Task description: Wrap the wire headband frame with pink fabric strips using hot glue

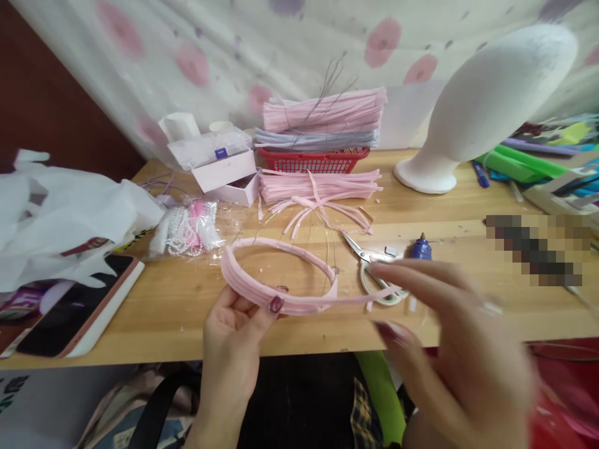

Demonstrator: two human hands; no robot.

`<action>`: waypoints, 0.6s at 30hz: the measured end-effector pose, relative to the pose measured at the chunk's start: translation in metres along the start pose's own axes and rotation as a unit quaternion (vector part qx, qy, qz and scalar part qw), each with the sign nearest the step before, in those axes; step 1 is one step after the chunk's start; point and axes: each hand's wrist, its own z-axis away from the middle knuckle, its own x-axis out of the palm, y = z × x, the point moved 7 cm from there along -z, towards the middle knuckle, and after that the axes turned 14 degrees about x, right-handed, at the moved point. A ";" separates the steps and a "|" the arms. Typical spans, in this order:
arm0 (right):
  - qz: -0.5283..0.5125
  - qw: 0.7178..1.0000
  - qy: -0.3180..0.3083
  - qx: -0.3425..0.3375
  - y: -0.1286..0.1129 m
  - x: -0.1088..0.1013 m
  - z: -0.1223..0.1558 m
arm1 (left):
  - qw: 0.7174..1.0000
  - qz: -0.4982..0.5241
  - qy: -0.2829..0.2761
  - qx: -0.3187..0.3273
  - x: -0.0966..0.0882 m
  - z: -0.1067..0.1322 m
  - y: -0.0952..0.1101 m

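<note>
Presently, the left hand (233, 349) clamps the hoop (304, 305) at six o'clock, above the worktop (163, 340); its tail (355, 300) runs toward three o'clock, between the right hand's (472, 355) parted thumb and fingers, contact unclear.

Pink-patterned white cloth (318, 31) hangs behind a wooden table (168, 318).

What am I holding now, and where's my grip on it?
Your left hand pinches the pink hoop by its near rim. Your right hand is blurred, thumb and fingers apart near the loose pink strip; whether it touches that is unclear.
</note>
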 end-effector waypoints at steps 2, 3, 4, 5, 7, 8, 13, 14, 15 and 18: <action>-0.007 0.999 -0.033 -0.019 0.001 0.018 -0.018 | 1.000 0.008 0.003 0.010 -0.004 -0.003 -0.001; -0.018 0.998 -0.055 -0.026 0.003 0.028 -0.023 | 1.000 0.014 0.003 0.015 -0.006 -0.004 -0.002; -0.032 0.997 -0.069 -0.030 0.005 0.036 -0.024 | 1.000 0.020 0.000 0.016 -0.008 -0.006 -0.004; -0.047 0.995 -0.078 -0.032 0.006 0.042 -0.024 | 1.000 0.024 -0.002 0.017 -0.010 -0.007 -0.007; -0.066 0.994 -0.080 -0.025 0.009 0.051 -0.019 | 0.999 0.030 0.000 0.012 -0.012 -0.007 -0.011; -0.072 0.994 -0.080 -0.022 0.009 0.053 -0.017 | 0.999 0.032 0.006 0.006 -0.013 -0.006 -0.014; -0.085 0.992 -0.083 -0.034 0.002 0.065 -0.014 | 0.997 0.049 0.057 -0.010 -0.014 -0.001 -0.017; -0.086 0.993 -0.077 -0.034 0.002 0.067 -0.015 | 0.997 0.052 0.060 -0.008 -0.014 0.000 -0.017; -0.090 0.993 -0.072 -0.033 0.002 0.070 -0.016 | 0.997 0.053 0.061 -0.005 -0.013 0.000 -0.018; -0.108 0.992 -0.065 -0.024 0.004 0.077 -0.019 | 0.999 0.039 0.036 0.004 -0.011 0.000 -0.022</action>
